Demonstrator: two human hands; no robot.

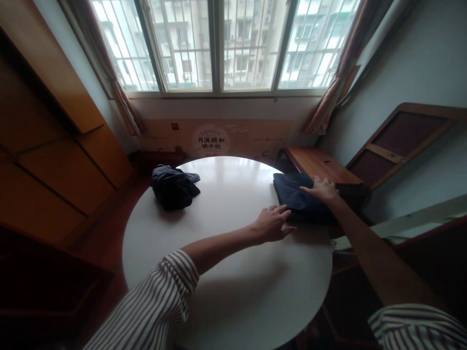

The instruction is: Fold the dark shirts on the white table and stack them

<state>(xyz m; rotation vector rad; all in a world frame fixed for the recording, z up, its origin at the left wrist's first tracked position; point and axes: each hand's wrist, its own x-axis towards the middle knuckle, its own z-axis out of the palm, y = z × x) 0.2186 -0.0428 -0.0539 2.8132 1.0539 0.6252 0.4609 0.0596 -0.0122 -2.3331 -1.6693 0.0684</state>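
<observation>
My left hand [275, 224] and right hand [323, 189] are at the folded dark blue cloth [292, 192], which lies near the right edge of the round white table [222, 204]. My left fingers are spread at its near left corner, the thumb apart from them; my right fingers are spread over its right side, thumb pointing inward across the top. I pinch nothing; whether my left fingertips touch the fabric I cannot tell. A crumpled dark bundle [173, 189] sits well apart, on the table's left side.

Below the window [244, 48], a banner [248, 138] reads 月满頤和 and 映中秋; its smaller characters are too faint to read. My right hand and wrist hide part of the cloth, whose near right edge sinks into shadow. Both striped sleeves [160, 287] are cut off by the frame's lower edge.
</observation>
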